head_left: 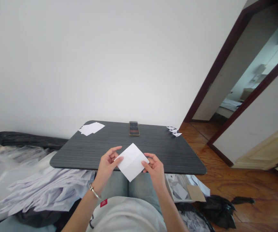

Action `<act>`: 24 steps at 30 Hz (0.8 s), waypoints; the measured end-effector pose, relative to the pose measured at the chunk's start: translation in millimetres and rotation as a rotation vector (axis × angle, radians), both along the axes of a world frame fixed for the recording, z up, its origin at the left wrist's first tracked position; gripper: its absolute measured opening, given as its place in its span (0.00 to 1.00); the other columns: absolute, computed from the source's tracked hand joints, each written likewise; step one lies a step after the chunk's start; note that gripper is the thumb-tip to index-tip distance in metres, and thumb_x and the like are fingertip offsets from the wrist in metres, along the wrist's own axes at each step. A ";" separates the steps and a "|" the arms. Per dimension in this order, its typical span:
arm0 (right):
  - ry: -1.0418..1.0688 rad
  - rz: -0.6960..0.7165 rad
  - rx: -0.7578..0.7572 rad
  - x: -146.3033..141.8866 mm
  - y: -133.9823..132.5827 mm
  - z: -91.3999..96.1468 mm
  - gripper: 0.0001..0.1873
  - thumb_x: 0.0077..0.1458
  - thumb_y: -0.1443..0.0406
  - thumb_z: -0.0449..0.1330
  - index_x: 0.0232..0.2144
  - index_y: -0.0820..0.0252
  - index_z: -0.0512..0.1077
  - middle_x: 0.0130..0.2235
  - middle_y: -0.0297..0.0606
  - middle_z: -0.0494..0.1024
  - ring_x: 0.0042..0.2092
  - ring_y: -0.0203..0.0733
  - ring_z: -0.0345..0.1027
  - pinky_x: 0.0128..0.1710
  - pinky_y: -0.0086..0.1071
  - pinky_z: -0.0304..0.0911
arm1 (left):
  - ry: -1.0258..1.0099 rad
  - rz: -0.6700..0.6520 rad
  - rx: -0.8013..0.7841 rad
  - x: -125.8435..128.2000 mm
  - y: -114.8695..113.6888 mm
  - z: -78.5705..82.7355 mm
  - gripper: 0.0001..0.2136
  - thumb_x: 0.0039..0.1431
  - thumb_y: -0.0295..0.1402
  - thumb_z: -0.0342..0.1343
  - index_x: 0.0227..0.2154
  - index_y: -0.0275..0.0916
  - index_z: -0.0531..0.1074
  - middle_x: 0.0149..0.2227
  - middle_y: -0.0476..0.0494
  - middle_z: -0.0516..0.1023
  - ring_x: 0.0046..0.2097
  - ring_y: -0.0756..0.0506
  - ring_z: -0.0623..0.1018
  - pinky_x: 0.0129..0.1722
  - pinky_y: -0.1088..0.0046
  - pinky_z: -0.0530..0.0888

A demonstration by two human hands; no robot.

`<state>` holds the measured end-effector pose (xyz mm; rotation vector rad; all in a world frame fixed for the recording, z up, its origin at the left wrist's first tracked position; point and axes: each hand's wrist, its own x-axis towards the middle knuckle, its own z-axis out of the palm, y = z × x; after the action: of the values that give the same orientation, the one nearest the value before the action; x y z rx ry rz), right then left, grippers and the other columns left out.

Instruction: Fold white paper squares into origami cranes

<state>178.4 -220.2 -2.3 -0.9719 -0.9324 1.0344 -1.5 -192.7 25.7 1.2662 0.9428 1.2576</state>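
While we held a square of white paper [131, 162] up over the table edge, our left hand [107, 166] pinched its left corner and our right hand [154, 170] its right corner, the hands apart with the sheet between them. The paper was thin and matte, turned diamond-wise, with a straight crease across it. A metal bangle [94, 191] circled our left wrist. The dark table [81, 151] had a finely streaked wood-grain surface and rounded corners. On it, a loose stack of paper sheets [91, 129] lay at eleven o'clock, a gold-edged phone [134, 128] at twelve, and small pointed paper folds [174, 131] at one, near the far corner. A soft heap of white sheets [47, 193] spread at eight o'clock, a shallow tray of paper scraps [177, 190] sat at five, and a crumpled black plastic bag [217, 211] lay just beyond it on the glossy wooden floor [250, 187].
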 end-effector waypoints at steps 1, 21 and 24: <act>-0.008 0.003 -0.002 0.3 0.2 0.0 0.16 0.39 0.64 0.64 0.34 0.61 0.69 0.22 0.32 0.75 0.20 0.31 0.63 0.14 0.22 0.60 | 0.012 0.002 0.002 -0.4 0.1 0.0 0.21 0.45 0.33 0.60 0.44 0.35 0.66 0.19 0.56 0.61 0.21 0.55 0.63 0.21 0.81 0.61; -0.082 0.026 -0.017 7.7 2.9 -2.5 0.14 0.41 0.63 0.64 0.31 0.62 0.68 0.24 0.32 0.77 0.21 0.33 0.67 0.16 0.23 0.64 | 0.164 0.034 0.086 0.6 3.5 -3.3 0.17 0.46 0.34 0.58 0.40 0.34 0.68 0.18 0.56 0.62 0.20 0.54 0.65 0.19 0.80 0.65; -0.052 -0.013 -0.024 9.3 3.9 -3.5 0.14 0.40 0.63 0.65 0.30 0.62 0.68 0.26 0.34 0.78 0.22 0.34 0.68 0.15 0.23 0.64 | 0.167 0.005 0.141 -8.0 4.2 -5.6 0.15 0.52 0.35 0.52 0.43 0.35 0.68 0.20 0.52 0.67 0.23 0.52 0.68 0.21 0.79 0.69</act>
<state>187.8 -216.3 -5.8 -1.0273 -0.9567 1.0151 -9.5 -188.6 20.1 1.4987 0.9896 1.2547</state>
